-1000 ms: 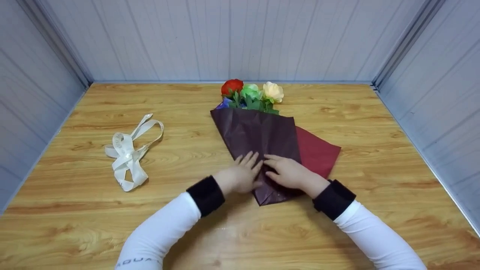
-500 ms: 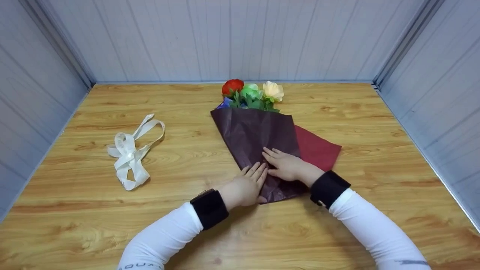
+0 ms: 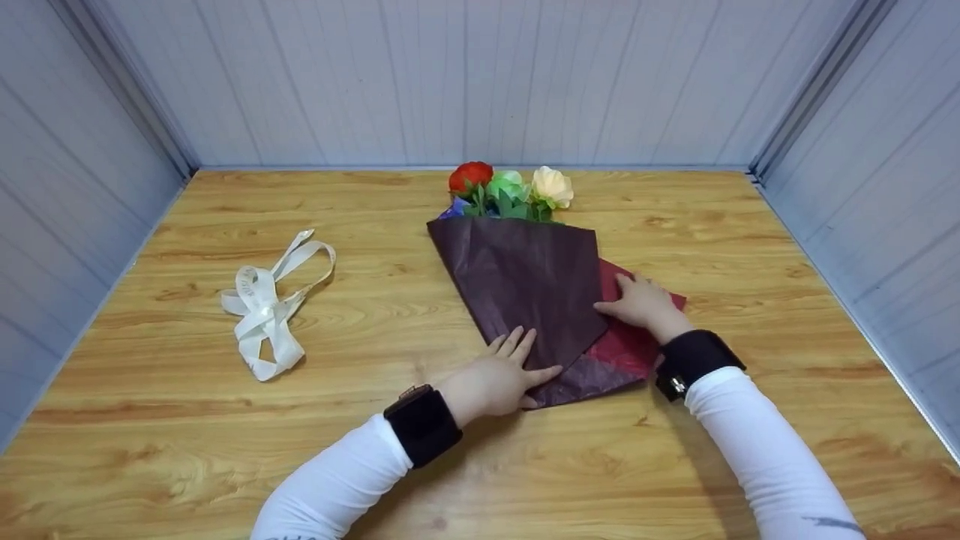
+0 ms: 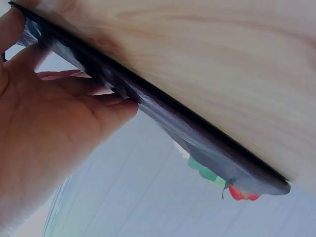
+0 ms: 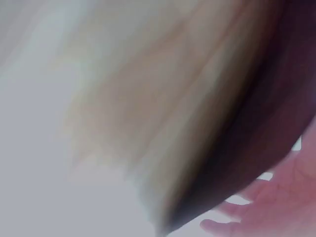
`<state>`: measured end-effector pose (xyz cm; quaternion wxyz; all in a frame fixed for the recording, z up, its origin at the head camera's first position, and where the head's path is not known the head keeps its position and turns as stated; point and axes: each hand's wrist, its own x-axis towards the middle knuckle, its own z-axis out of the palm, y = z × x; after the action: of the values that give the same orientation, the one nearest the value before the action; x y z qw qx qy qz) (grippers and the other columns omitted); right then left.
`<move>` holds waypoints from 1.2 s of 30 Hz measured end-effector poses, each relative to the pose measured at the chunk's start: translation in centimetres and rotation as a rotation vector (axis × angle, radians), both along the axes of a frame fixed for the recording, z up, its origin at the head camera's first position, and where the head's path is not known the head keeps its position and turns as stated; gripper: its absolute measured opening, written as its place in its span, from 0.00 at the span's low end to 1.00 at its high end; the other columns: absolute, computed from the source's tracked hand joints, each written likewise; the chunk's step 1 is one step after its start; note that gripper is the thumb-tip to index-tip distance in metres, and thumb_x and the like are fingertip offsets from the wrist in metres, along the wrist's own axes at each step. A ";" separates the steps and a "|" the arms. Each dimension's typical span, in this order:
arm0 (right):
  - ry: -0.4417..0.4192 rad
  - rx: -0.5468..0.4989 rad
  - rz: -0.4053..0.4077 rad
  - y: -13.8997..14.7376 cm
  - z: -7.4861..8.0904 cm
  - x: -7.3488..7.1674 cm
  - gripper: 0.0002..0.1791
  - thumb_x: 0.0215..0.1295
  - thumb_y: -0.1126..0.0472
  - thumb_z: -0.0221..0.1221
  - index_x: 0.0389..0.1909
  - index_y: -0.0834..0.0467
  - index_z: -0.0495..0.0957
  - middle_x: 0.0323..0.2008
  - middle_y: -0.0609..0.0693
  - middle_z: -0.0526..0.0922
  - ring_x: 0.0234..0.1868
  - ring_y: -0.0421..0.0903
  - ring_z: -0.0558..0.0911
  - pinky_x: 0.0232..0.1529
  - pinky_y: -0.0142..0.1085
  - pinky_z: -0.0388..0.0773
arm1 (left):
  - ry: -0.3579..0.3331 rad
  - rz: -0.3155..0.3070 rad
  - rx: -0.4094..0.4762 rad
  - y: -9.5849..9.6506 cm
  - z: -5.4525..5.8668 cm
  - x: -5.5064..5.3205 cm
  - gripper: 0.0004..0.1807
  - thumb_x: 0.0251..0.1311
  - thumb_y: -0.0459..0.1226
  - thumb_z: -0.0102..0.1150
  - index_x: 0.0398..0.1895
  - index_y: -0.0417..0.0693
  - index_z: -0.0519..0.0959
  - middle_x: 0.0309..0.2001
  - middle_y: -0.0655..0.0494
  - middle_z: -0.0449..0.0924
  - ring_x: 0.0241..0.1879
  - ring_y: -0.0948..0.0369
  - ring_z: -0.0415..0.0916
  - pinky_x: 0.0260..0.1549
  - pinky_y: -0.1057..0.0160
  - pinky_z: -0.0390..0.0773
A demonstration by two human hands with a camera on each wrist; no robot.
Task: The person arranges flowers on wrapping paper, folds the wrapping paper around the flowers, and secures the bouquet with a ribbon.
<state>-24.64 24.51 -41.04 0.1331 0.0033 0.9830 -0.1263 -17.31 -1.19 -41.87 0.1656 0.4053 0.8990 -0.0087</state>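
Dark maroon wrapping paper (image 3: 517,277) is folded over the stems of a small bouquet, whose red flower (image 3: 471,175), green flower (image 3: 508,184) and cream flower (image 3: 553,186) stick out at its far end. The left hand (image 3: 495,382) presses the narrow near end with spread, straight fingers. In the left wrist view, that hand's fingers lie along the paper's edge (image 4: 207,143). At the right, the right hand (image 3: 645,306) rests on the red side (image 3: 630,345) of the unfolded flap, its thumb near the dark fold. Motion blurs the right wrist view, where the hand (image 5: 291,197) shows spread fingers.
A white printed ribbon (image 3: 285,352) lies looped on the wooden table (image 3: 375,277) to the left. Pale panel walls (image 3: 420,82) stand at the back and both sides. A bit of blue-purple material (image 3: 455,208) shows below the red flower.
The right hand has moved right, from the dark fold onto the red flap, uncovering more of the flap's near part. The left hand slid slightly nearer and stays on the paper's narrow end.
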 end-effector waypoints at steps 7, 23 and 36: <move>0.104 0.012 -0.118 3.8 0.8 0.2 0.40 0.60 0.41 0.57 0.56 0.74 0.67 0.53 0.74 0.72 0.54 0.69 0.72 0.53 0.57 0.69 | -0.007 -0.019 0.063 -0.1 0.0 -0.3 0.32 0.64 0.52 0.52 0.71 0.71 0.58 0.75 0.39 0.40 0.74 0.45 0.38 0.70 0.51 0.49; -0.091 -0.726 -0.317 4.5 2.0 0.0 0.12 0.62 0.57 0.54 0.19 0.51 0.73 0.17 0.39 0.71 0.21 0.34 0.72 0.28 0.29 0.73 | 0.316 -0.141 0.104 -0.5 -0.3 1.1 0.24 0.59 0.50 0.58 0.61 0.70 0.73 0.59 0.47 0.69 0.56 0.48 0.68 0.52 0.56 0.75; -0.192 -1.642 -0.234 0.2 5.8 -0.8 0.16 0.73 0.63 0.42 0.35 0.58 0.79 0.26 0.49 0.85 0.29 0.42 0.84 0.42 0.33 0.78 | 0.341 -0.208 0.023 -0.7 -1.0 1.8 0.25 0.67 0.39 0.48 0.67 0.62 0.67 0.69 0.44 0.61 0.66 0.41 0.61 0.67 0.58 0.60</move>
<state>-25.41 24.75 -35.25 0.1626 0.0183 0.5560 -0.8149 -15.54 -1.84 -42.84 0.0045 0.4904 0.8674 -0.0841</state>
